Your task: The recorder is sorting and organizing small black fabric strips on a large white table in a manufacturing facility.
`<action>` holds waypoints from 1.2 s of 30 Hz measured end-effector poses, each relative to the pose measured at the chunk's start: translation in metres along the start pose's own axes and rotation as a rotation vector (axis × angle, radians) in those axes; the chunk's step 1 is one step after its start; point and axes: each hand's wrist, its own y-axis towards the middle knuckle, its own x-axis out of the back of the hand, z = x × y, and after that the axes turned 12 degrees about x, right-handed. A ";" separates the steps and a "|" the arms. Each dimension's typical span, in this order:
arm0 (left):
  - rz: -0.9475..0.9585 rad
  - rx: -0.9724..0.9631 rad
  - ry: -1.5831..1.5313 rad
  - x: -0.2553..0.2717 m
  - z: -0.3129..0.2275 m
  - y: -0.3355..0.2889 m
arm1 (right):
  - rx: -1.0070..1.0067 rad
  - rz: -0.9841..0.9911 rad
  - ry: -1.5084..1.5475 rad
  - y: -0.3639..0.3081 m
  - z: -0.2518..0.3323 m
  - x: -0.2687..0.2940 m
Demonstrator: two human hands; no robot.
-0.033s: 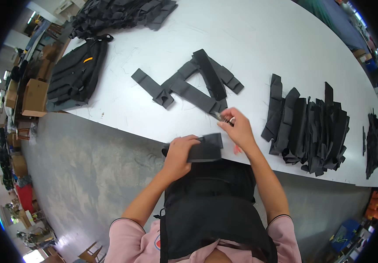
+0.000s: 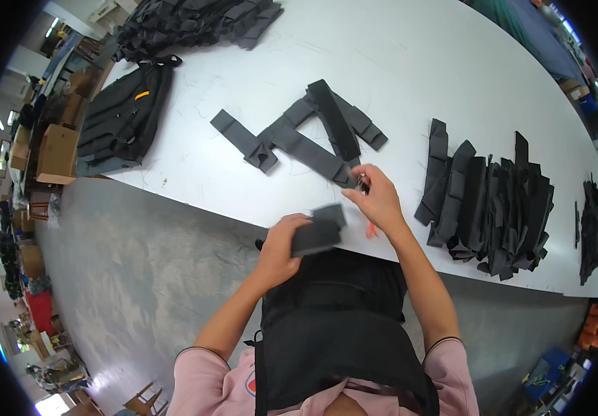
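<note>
My left hand (image 2: 283, 244) is closed on a black fabric strap (image 2: 316, 239), which sticks out to the right over the table's front edge and is smeared by motion. My right hand (image 2: 375, 195) pinches small metal thread snips (image 2: 362, 184), largely hidden by the fingers. Just under that hand shows a bright orange-red strip (image 2: 372, 230); whether it is joined to the snips I cannot tell. Beyond my right hand, several loose black straps (image 2: 313, 154) lie crossed on the white table (image 2: 396, 76).
A pile of black straps (image 2: 486, 208) lies to the right, a smaller one (image 2: 592, 232) at the far right edge. At the back left are a large heap of black pieces (image 2: 195, 24) and a black backpack (image 2: 129, 118). A black apron (image 2: 340, 340) covers my front.
The strap in my left hand has tilted, its free end shifting a little to the left and up. My right hand has turned slightly, and the snips are less visible now.
</note>
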 end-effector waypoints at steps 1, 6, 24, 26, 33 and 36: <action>0.006 0.258 -0.450 0.001 0.002 -0.005 | -0.107 0.076 -0.040 0.014 0.016 0.001; -0.002 0.655 -1.822 0.022 0.001 -0.001 | -0.071 0.183 -0.347 0.057 -0.013 -0.032; 0.190 0.466 -1.736 -0.005 0.026 0.031 | -0.476 0.377 0.829 -0.042 0.029 -0.053; -0.025 0.536 -1.567 -0.002 0.021 0.026 | -0.435 0.385 0.681 -0.047 0.031 -0.056; -0.112 0.574 -1.681 0.009 0.030 0.012 | 0.514 0.020 -0.405 -0.021 0.030 -0.035; -0.077 0.570 -1.675 0.009 0.033 0.009 | 0.723 0.018 -0.510 -0.003 0.024 -0.045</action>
